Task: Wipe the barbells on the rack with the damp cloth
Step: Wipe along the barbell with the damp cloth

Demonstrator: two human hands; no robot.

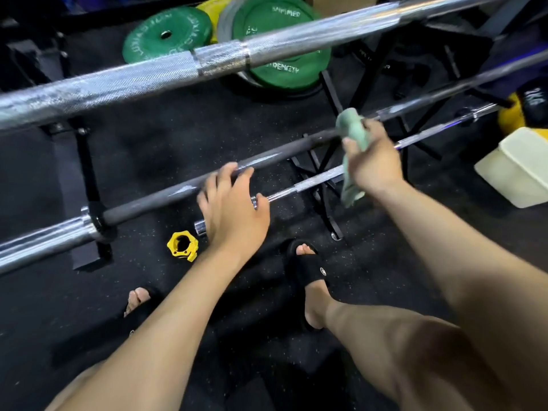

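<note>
The dark barbell [184, 186] lies across the rack [320, 173], and my damp green cloth [354, 137] is bunched over its shaft toward the right end. My right hand [375, 161] has its fingers curled round the cloth, which drapes down behind the bar. My left hand [234, 209] sits further left along the same bar, fingers spread and relaxed over the shaft, steadying it, I judge, rather than gripping. The bar is stiff and heavy, so I expect it to stay put yet roll in its cradle; wet steel will be slick. The cloth is soft and light, best wrapped round the shaft. Above the dark barbell runs a chrome barbell [124, 81]; below it a thinner bar [311, 180]. Beyond lie green plates [284, 46]; beneath, on the floor, a yellow collar [182, 246].
</note>
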